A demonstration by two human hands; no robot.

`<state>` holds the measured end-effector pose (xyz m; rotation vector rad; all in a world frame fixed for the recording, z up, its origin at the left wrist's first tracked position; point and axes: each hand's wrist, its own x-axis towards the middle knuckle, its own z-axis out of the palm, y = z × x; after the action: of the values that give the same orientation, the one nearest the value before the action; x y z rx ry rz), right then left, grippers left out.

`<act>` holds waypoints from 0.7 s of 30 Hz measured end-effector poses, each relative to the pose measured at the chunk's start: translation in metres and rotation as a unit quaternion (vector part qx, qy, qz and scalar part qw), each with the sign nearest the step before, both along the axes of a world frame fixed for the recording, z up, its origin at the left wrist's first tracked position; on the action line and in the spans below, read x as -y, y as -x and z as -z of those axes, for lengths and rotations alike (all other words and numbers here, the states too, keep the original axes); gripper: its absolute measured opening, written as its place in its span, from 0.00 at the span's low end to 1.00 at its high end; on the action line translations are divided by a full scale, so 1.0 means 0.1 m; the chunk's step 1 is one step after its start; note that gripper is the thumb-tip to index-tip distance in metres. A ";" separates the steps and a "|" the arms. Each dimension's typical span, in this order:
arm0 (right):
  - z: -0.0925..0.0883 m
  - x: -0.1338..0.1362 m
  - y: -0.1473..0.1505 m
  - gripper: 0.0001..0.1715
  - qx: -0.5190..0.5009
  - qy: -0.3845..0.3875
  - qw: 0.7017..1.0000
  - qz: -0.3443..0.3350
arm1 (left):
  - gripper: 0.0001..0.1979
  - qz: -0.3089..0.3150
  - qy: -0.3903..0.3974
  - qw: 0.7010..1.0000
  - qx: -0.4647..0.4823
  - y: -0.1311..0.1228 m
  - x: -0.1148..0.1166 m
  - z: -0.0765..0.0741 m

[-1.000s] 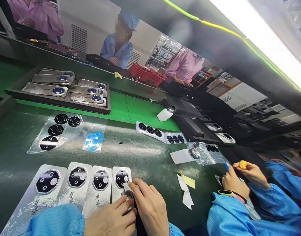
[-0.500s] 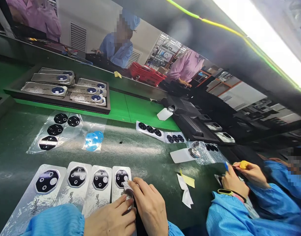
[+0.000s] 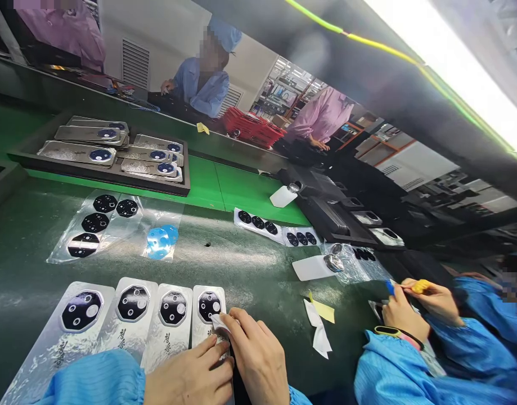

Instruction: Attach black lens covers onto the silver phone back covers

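Several silver phone back covers lie side by side at the near edge of the dark green mat, each with a black octagonal camera plate. My right hand (image 3: 258, 354) pinches a small white cloth (image 3: 219, 323) against the rightmost cover (image 3: 207, 315), just below its camera plate. My left hand (image 3: 190, 377) lies on the lower part of that same cover, fingers pressed down on it. Both my sleeves are blue.
A clear film sheet with black octagonal plates (image 3: 95, 222) and blue round stickers (image 3: 161, 241) lies mid-mat. A black tray (image 3: 102, 175) of covers sits behind. To the right a co-worker's hands (image 3: 414, 306) hold a yellow tool. White and yellow paper scraps (image 3: 321, 323) lie between us.
My hands have barely moved on the rightmost cover. The co-worker's hands at the right shifted slightly with the yellow tool.
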<state>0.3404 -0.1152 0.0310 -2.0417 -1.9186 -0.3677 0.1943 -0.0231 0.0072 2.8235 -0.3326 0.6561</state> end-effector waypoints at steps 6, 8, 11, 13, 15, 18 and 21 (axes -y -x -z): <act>0.01 -0.01 0.00 0.17 -0.005 -0.003 1.000 0.007 | 0.10 -0.007 0.006 1.000 -0.009 0.01 0.00 0.01; 0.01 0.00 0.00 0.18 -0.003 -0.004 1.000 0.008 | 0.09 -0.003 0.004 1.000 -0.005 0.01 0.00 0.01; 0.01 -0.01 0.00 0.18 -0.007 -0.008 1.000 0.003 | 0.09 0.001 -0.003 1.000 -0.003 0.00 -0.01 0.00; 0.01 -0.01 0.00 0.17 -0.011 -0.014 1.000 0.002 | 0.11 0.000 -0.003 1.000 -0.009 0.00 -0.01 -0.01; 0.01 -0.01 0.00 0.17 -0.011 -0.014 1.000 0.005 | 0.11 0.000 -0.002 1.000 -0.014 0.00 -0.01 -0.01; 0.01 -0.01 0.01 0.19 -0.009 -0.007 1.000 0.005 | 0.11 -0.002 -0.003 1.000 -0.009 0.00 -0.01 -0.02; 0.01 -0.02 0.01 0.19 -0.009 -0.010 1.000 0.003 | 0.10 -0.004 -0.001 1.000 -0.004 0.00 -0.01 -0.01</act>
<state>0.3393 -0.1135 0.0303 -2.0318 -1.8904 -0.3685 0.1938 -0.0226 0.0079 2.8296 -0.3218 0.6452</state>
